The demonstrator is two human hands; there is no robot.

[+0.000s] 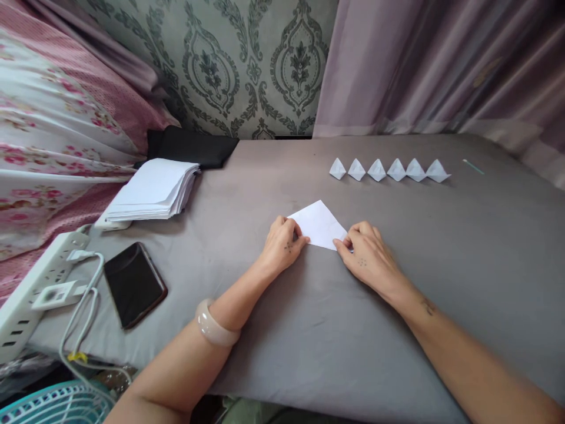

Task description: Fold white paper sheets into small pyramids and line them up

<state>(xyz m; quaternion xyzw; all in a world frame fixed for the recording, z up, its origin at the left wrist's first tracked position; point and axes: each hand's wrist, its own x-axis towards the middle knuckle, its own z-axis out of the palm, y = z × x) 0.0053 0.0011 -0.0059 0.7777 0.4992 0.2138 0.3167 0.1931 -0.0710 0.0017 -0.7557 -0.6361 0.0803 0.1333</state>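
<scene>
Between my two hands is a folded sheet of white paper (321, 225), its peak pointing away from me. My left hand (285, 238) pinches its left corner, thumb on the near edge. At the right corner, the thumb and fingers of my right hand (366, 250) are closed on the paper. The fingertips of both hands are partly hidden. Farther back on the right, several small folded paper boats (377, 170) stand in a row, each with a pointed top.
On the left lie a stack of white paper (152, 188), a black phone (135, 285) and a white power strip (44, 282) with plugged-in cables. A black cloth item (194, 147) is behind the stack. A thin stick (474, 166) lies far right. A turquoise fan (57, 403) is below the table edge.
</scene>
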